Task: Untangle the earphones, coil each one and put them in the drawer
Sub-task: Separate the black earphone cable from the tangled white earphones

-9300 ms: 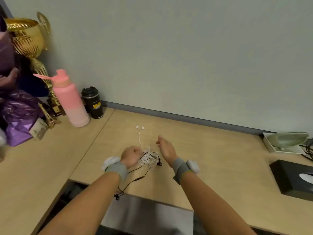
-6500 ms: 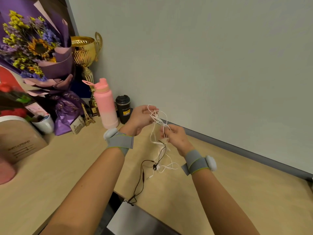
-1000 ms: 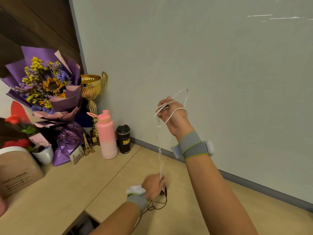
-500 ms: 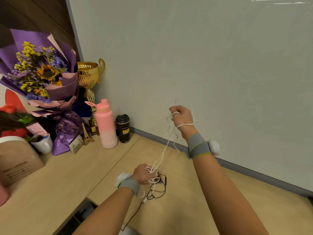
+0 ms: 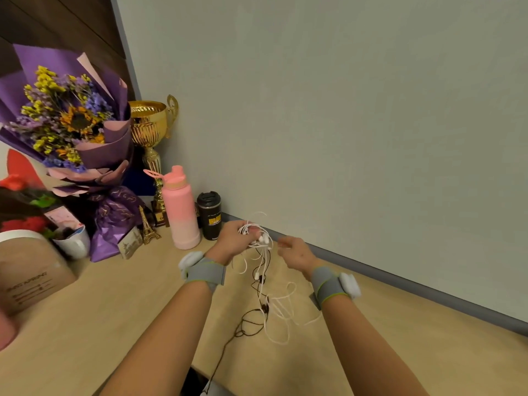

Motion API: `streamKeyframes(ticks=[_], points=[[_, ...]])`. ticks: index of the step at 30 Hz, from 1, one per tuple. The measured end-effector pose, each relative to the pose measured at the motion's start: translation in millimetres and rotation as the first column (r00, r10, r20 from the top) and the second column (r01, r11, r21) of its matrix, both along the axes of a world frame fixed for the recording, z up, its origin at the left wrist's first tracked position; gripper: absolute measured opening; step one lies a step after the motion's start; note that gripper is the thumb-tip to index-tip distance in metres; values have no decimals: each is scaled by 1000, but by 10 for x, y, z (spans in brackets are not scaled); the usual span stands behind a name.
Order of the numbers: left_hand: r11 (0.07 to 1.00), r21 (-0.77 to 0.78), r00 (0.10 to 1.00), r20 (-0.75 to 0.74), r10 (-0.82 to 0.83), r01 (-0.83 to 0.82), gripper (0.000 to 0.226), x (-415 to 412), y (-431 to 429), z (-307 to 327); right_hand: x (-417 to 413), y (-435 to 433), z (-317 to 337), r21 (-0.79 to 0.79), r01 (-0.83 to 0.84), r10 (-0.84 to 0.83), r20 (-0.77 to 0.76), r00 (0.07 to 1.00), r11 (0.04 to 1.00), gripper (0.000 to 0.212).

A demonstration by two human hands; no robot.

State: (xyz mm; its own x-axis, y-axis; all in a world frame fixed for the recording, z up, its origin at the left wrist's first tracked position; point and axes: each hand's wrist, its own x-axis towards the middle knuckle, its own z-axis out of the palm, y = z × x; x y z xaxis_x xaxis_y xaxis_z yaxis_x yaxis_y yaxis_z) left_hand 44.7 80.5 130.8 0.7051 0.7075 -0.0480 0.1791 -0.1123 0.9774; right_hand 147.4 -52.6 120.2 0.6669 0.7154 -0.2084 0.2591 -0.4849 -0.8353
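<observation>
My left hand point(image 5: 234, 238) is raised above the desk and grips a bunch of the white earphones point(image 5: 258, 237), buds and loops at its fingertips. From it the white cable hangs down and pools in loose loops on the desk point(image 5: 281, 318). The black earphones point(image 5: 251, 321) hang tangled with it, their cable trailing over the desk's front edge. My right hand point(image 5: 297, 254) hovers just right of the bunch, fingers loosely curled, holding nothing that I can see. The drawer is not in view.
A pink bottle point(image 5: 181, 210) and a black tumbler point(image 5: 210, 215) stand against the wall behind my left hand. A gold trophy point(image 5: 148, 130), a purple bouquet point(image 5: 65, 121), a mug point(image 5: 73, 242) and a brown box point(image 5: 28, 275) crowd the left side. The wooden desk point(image 5: 400, 352) extends right.
My right hand has dropped from high up, letting the stretched white cable fall slack onto the desk. My left hand has risen from the desk with the white bunch.
</observation>
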Motion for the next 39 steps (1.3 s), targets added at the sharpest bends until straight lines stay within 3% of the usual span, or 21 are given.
streamKeyframes(ticks=[3, 7, 10, 13, 16, 19, 22, 25, 31, 37, 39], points=[[997, -45, 995, 74, 59, -56, 22, 62, -10, 66, -103, 66, -23, 145, -68, 86, -122, 989, 987, 29], [982, -188, 985, 159, 64, -33, 25, 82, -7, 108, -111, 103, -70, 245, 77, -52, -105, 993, 967, 6], [952, -295, 967, 206, 151, -86, 25, 51, 31, 75, -54, 81, -23, 303, 98, -57, -141, 988, 948, 11], [926, -349, 962, 167, 216, -147, 24, 25, 70, -35, 39, 46, 68, 342, 101, -83, -67, 994, 934, 13], [923, -345, 966, 124, 225, -171, 17, 17, 54, -160, 95, 43, 134, 314, 54, -59, 7, 998, 948, 16], [939, -247, 958, 98, 271, -240, 10, 16, 62, -218, 142, 29, 90, 208, 27, -56, 137, 989, 978, 17], [927, -135, 929, 78, 361, -349, 14, -7, 114, -290, 148, -34, 56, 154, 33, -53, 128, 990, 988, 25], [875, -155, 880, 52, 471, -459, 17, -93, 176, -437, 171, -123, 79, 214, 149, -151, -6, 989, 966, 42], [807, -325, 859, -32, 512, -493, 10, -123, 105, -707, 179, -184, 98, 272, 279, -192, -305, 933, 921, 30], [679, -521, 792, 11, 611, -517, 12, -135, 136, -704, 182, -159, 118, 344, 359, -255, -313, 915, 868, 19], [687, -523, 809, -7, 587, -503, 10, -135, 119, -723, 141, -124, 146, 397, 371, -239, -345, 908, 840, 20]])
